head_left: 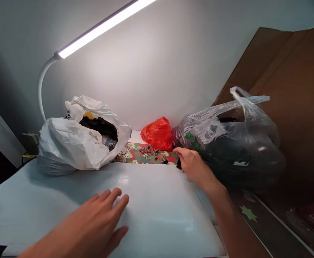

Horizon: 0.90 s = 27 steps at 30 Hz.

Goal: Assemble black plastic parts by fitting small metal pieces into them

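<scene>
My left hand is over the white work surface, palm down, its fingers apart and nothing in them. Farther off on the right, my right hand is at the edge of the patterned cloth, beside a clear plastic bag filled with dark stuff. Its fingers are bent together near a small black thing; the hand hides most of it, and its kind is unclear. Small metal pieces lie heaped on the cloth, left of this hand. Near them is a small dark cylinder.
A white plastic bag with black items inside stands open at the left. Against the wall sits a red plastic bag. A lit lamp hangs above on a curved neck. Large cardboard rises at the right.
</scene>
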Each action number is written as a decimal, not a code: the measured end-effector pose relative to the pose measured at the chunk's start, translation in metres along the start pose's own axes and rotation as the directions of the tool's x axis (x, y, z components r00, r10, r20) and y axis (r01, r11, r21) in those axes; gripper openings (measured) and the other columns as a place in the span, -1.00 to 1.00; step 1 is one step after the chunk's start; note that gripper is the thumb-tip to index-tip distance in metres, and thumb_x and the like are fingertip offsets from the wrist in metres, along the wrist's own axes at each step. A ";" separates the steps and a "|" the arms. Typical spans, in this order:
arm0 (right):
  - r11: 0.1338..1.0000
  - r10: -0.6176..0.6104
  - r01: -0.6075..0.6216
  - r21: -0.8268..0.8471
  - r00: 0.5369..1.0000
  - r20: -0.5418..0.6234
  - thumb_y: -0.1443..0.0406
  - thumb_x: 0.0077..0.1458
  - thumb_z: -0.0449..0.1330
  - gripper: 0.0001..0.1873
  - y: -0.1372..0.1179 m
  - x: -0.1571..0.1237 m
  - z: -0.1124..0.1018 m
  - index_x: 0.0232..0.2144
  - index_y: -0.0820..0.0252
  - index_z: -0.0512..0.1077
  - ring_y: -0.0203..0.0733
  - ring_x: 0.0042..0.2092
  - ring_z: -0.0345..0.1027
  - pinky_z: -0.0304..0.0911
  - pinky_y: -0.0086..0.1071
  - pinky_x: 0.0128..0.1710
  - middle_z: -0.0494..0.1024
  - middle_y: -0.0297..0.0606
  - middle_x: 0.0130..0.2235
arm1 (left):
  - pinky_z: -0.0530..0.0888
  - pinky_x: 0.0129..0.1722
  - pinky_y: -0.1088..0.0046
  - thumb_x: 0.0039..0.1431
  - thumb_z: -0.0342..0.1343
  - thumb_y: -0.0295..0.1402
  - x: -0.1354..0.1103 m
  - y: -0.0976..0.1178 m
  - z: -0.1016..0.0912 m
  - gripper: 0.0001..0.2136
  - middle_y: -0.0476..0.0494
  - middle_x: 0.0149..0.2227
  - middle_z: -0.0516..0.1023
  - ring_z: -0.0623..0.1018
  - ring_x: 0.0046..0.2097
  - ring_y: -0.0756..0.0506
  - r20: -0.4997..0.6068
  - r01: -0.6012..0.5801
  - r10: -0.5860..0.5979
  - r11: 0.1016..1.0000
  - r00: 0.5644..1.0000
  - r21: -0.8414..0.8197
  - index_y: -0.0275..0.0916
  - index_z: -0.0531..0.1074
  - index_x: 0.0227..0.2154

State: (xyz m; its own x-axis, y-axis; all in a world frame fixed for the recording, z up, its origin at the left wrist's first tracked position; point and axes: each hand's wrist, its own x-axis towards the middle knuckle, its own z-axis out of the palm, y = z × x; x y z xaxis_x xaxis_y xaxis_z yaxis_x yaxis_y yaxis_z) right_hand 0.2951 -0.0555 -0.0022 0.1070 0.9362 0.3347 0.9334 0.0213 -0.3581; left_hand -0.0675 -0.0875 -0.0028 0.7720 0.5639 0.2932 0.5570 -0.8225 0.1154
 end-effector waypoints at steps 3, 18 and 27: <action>0.980 0.073 -0.052 -0.193 0.992 0.102 0.49 0.37 0.03 -0.59 -0.007 -0.015 -0.005 0.06 0.16 0.60 0.03 -0.06 0.66 0.36 -0.28 -0.18 0.71 -0.03 0.02 | 0.67 -0.01 0.20 0.44 0.08 -0.01 -0.017 0.012 0.006 -0.40 -0.18 0.33 0.55 0.67 0.17 -0.30 -0.118 -0.077 0.097 0.983 0.988 0.167 0.00 0.25 0.46; 0.999 0.043 -0.046 0.021 0.988 0.150 0.46 0.35 0.05 -0.59 0.014 -0.018 0.010 0.10 0.16 0.56 0.02 0.07 0.58 0.36 -0.21 0.06 0.67 -0.09 0.06 | 0.73 -0.02 0.46 0.44 0.12 -0.22 -0.019 -0.005 0.017 -0.67 -0.07 0.20 0.67 0.73 0.10 -0.13 -0.259 -0.042 0.103 0.973 0.960 0.228 -0.08 0.56 0.18; 0.727 -0.023 0.001 0.686 0.999 0.023 0.12 0.24 0.38 -0.82 -0.049 -0.061 -0.011 -0.18 0.04 0.66 -0.08 -0.10 0.58 0.55 -0.28 -0.14 0.65 -0.21 -0.10 | 0.64 0.13 0.54 0.52 0.07 -0.23 0.000 0.014 -0.017 -0.48 -0.01 0.32 0.52 0.65 0.20 -0.05 -0.161 0.158 -0.182 0.975 0.970 -0.153 0.17 0.16 0.45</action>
State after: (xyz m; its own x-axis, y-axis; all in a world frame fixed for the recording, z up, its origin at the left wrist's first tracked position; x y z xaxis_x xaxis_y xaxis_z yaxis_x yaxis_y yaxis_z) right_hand 0.2470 -0.1172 0.0044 0.0776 0.9432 0.3230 0.4439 0.2574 -0.8583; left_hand -0.0647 -0.1001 0.0153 0.5982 0.6850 0.4158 0.6182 -0.7247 0.3044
